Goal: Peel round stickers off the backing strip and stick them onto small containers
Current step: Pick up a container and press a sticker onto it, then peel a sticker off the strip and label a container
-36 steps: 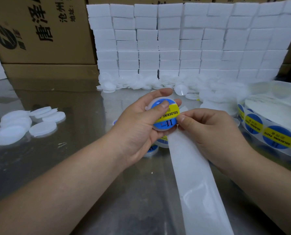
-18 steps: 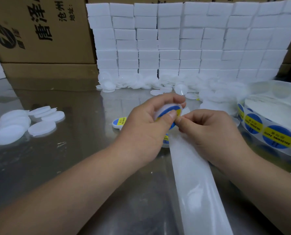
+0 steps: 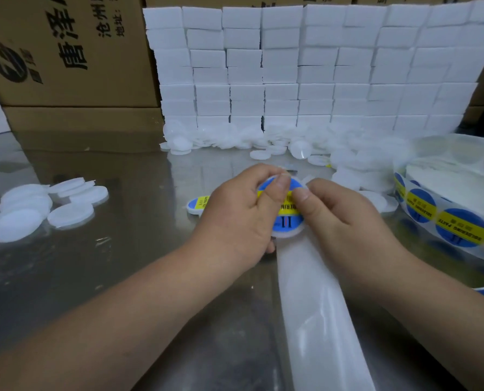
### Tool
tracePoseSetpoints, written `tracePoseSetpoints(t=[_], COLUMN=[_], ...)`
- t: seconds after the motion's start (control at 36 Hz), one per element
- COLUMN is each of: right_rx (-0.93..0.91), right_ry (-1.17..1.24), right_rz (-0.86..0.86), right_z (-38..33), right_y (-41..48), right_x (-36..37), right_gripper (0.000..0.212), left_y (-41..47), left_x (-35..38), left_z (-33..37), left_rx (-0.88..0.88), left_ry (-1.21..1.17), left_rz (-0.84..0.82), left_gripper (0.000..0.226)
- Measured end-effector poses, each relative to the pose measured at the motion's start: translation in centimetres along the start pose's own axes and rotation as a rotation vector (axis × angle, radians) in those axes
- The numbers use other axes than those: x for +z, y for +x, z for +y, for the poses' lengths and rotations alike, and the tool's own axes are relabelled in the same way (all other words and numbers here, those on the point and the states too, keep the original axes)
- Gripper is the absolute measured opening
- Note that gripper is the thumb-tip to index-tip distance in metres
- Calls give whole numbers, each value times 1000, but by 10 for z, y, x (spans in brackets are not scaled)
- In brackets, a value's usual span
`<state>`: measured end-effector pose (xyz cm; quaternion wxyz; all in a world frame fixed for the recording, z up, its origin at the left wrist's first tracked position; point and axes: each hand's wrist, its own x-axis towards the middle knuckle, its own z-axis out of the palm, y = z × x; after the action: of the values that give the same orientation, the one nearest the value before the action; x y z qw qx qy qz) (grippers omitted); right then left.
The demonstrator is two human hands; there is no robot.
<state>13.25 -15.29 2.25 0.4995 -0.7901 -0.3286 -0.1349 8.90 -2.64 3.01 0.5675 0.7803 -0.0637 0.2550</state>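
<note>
My left hand (image 3: 235, 218) grips a small round white container (image 3: 287, 234) at the table's middle, thumb pressed on its top. A blue and yellow round sticker (image 3: 288, 218) covers its lid. My right hand (image 3: 345, 221) pinches the container's right edge, thumb on the sticker. The empty white backing strip (image 3: 317, 314) runs from under my hands toward the near edge. A roll of blue and yellow stickers (image 3: 443, 221) lies at the right. One labelled container (image 3: 197, 204) lies flat just left of my left hand.
Several blank white lids or containers (image 3: 46, 210) lie at the left of the shiny metal table (image 3: 94, 277). More white containers (image 3: 263, 142) are heaped at the back below a wall of white boxes (image 3: 305, 69). Cardboard cartons (image 3: 66, 52) stand at the back left.
The container has tipped back so its stickered face shows again, lower than before. My right thumb has moved onto the sticker. Both hands stayed in the middle of the table.
</note>
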Motion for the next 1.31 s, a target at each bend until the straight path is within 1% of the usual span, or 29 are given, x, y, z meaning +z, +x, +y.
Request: tracePoseSetpoints(t=[0.11, 0.22, 0.31, 0.36, 0.42, 0.47, 0.53, 0.56, 0.61, 0.69, 0.72, 0.83, 0.89, 0.94, 1.0, 1.03, 1.08, 1.19, 1.25, 1.28, 1.31], right_rx=[-88, -106, -60, -9, 37, 45, 51, 52, 35, -2, -7, -33, -41, -49, -59, -62, -74, -89, -109, -110, -109], right_ry=[-123, -128, -74, -21, 17, 2, -10, -4, 19, 41, 52, 71, 73, 76, 86, 96, 127, 224, 287, 318, 348], right_rz=[-14, 5, 6, 28, 59, 73, 63, 50, 23, 12, 14, 6, 0, -1, 7, 14, 17, 28, 35, 30, 24], right_z=[-2, -1, 1, 3, 6, 8, 8, 8, 9, 10, 10, 9, 9, 10, 10, 10, 10, 6, 5, 4, 3], right_y=[0, 0, 0, 0, 2, 4, 5, 5, 4, 3, 3, 3, 3, 2, 3, 2, 2, 2, 1, 0, 0], right_x=[3, 3, 2, 1, -1, -3, -2, 0, 2, 3, 2, 3, 4, 4, 4, 4, 3, 3, 3, 2, 2], right_gripper=[53, 49, 49, 46, 37, 28, 18, 17, 21, 22, 22, 22, 22, 23, 27, 29, 33, 32, 30, 29, 30], left_y=[2, 3, 4, 7, 15, 23, 29, 30, 32, 35, 36, 38, 37, 36, 33, 32, 30, 20, 17, 16, 16], left_x=[0, -3, -5, -8, -14, -19, -21, -21, -21, -22, -22, -23, -23, -24, -24, -24, -21, -9, -5, -5, -5], left_z=[-4, -6, -7, -8, -10, -12, -16, -19, -24, -26, -27, -30, -31, -30, -26, -24, -20, -9, -7, -6, -6], left_rx=[76, 111, 130, 99, 40, -36, -127, -153, -198, -234, -233, -231, -238, -225, -186, -166, -150, -211, -249, -275, -298], left_ry=[145, 211, 344, 395, 363, 304, 233, 210, 170, 83, 81, 88, 119, 217, 285, 283, 213, 9, -119, -196, -275], left_rz=[3, 18, 58, 131, 236, 310, 327, 329, 319, 313, 311, 276, 253, 263, 284, 275, 226, 20, -44, -59, -74], left_gripper=[24, 26, 27, 26, 24, 17, 1, 6, 11, 6, 8, 37, 42, 41, 31, 25, 17, 17, 13, 13, 20])
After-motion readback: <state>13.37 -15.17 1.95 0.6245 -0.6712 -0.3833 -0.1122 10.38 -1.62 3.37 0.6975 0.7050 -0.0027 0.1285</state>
